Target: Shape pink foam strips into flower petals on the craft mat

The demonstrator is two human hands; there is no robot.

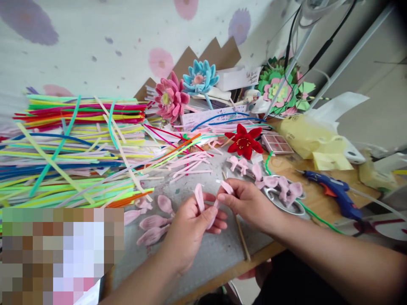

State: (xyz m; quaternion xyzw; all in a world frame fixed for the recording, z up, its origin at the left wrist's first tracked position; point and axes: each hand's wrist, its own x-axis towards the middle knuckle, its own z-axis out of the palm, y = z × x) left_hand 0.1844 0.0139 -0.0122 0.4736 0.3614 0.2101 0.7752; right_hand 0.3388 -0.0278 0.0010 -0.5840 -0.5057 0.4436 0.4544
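Observation:
Pale pink pipe cleaner (199, 197) is bent into a loop between my two hands, above the grey work mat. My left hand (197, 224) pinches it between thumb and fingers. With thumb and forefinger, my right hand (238, 195) grips the other end of the same pink piece. To the left of my left hand lie several pink petals (154, 222). Beyond my right hand, more shaped pink pieces (243, 165) lie in a row, some over a pair of scissors (282, 203) with grey handles. A thin wooden stick (242, 237) lies below my right hand.
Piles of coloured pipe cleaners (76, 156) cover the left side. A blue glue gun (337, 190) lies on the right. At the back stand a pink flower (170, 99) and a blue flower (200, 78); a red flower (244, 142) lies nearer. The bottom left corner is pixelated.

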